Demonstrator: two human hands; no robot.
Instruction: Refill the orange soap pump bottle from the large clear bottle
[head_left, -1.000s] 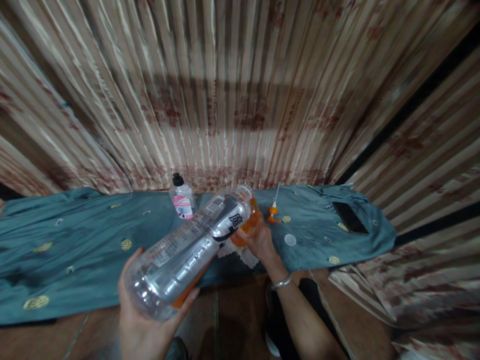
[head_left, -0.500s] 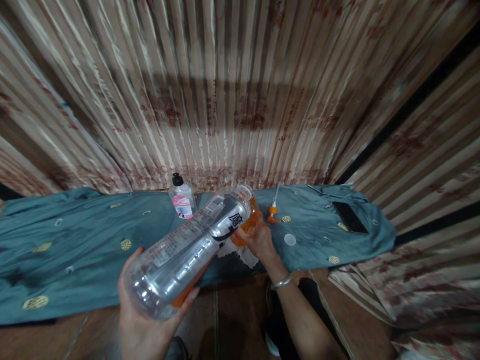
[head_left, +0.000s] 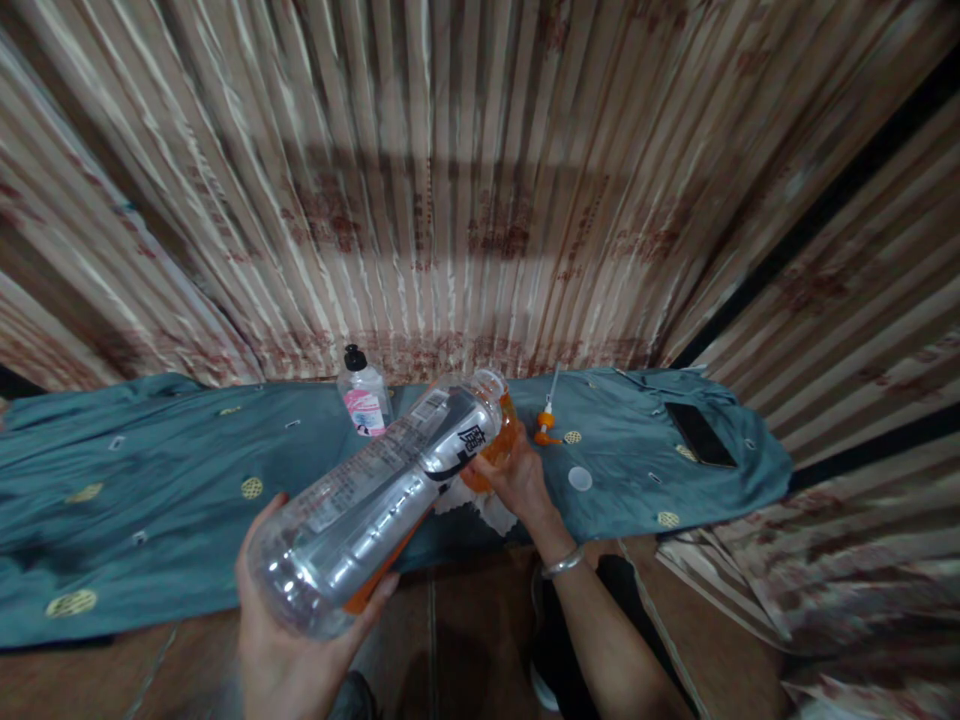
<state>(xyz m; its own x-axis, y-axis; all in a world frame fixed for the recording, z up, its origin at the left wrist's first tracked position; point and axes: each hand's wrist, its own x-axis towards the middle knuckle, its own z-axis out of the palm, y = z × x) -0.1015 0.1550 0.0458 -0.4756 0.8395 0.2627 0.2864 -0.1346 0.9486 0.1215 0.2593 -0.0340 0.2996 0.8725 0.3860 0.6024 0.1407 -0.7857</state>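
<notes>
Big clear bottle [head_left: 360,510] was up in the air, tipped on a slant, its bottom end cupped in the left hand [head_left: 289,640], fingers and thumb spread pretty wide around it. Its neck end reached across to just by the right hand [head_left: 517,478], which was wrapped around an orange bottle [head_left: 511,420], mostly hidden behind the clear one. Couldn't really tell if the two necks were touching. Some crumpled white tissue [head_left: 495,515] sat just under the right hand, and there was a silver bracelet [head_left: 562,564] on that wrist.

Out past the left hand, a little bottle with a black cap [head_left: 366,402] stood on the teal-covered tabletop [head_left: 187,470]. Just right of the right hand lay an orange pump top [head_left: 546,424] and a whitish disc [head_left: 580,479], with a black phone [head_left: 700,435] farther over.
</notes>
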